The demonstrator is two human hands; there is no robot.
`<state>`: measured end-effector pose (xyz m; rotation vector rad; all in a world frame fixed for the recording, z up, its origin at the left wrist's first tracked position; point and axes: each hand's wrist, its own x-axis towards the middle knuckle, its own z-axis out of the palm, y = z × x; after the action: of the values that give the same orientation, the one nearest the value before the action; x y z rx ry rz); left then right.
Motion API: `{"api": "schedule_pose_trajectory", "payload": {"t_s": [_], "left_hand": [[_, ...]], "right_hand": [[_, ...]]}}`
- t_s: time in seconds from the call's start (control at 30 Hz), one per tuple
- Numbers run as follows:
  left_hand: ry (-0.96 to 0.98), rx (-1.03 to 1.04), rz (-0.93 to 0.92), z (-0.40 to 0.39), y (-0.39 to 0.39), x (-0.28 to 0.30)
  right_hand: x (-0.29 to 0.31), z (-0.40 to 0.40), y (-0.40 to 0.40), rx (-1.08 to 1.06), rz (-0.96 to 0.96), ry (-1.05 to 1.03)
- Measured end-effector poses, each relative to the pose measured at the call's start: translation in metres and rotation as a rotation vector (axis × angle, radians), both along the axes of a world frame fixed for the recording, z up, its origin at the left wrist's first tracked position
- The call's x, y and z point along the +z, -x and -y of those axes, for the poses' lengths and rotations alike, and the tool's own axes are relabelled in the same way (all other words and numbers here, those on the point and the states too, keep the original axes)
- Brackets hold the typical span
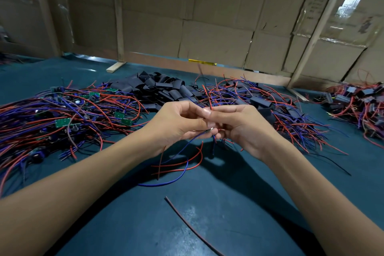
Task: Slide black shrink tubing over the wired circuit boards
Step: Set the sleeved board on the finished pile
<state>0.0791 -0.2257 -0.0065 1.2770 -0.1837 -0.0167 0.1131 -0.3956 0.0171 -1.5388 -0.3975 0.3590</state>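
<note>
Two hands hold one small wired board up over the middle of the table.

The wired board (207,130) is tiny and mostly hidden between the fingers, so its shape is hard to tell. The left hand (178,124) pinches it, its grip clamped on it, and the right hand (239,124) has its fingers curled on the board's wires too. Red and blue wires (182,164) hang down from the hands and touch the green table (228,203). One red wire end (207,95) sticks up above the fingers. A pile of black tubing pieces (158,89) lies near the table's far edge. A heap of bare wired boards (62,118) fills the left side. Boards already in black tubing (259,102) lie to the right, and another heap (357,102) sits by the right edge. A loose dark wire (187,222) lies near the table's near edge.
</note>
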Motion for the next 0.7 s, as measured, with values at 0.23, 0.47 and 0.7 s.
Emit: {"api": "schedule_pose_trajectory", "payload": {"t_s": [0.23,0.47,0.7], "left_hand": [[-0.042,0.038,0.019,0.001,-0.001,0.001],[-0.004,-0.118,-0.036,0.000,0.004,0.004],[0.043,-0.223,-0.087,-0.004,0.005,0.007]], "right_hand": [[0.002,0.007,-0.005,-0.084,0.143,0.082],[0.010,0.015,-0.011,-0.063,-0.136,-0.294],[0.010,0.026,-0.017,0.051,-0.166,-0.452]]}}
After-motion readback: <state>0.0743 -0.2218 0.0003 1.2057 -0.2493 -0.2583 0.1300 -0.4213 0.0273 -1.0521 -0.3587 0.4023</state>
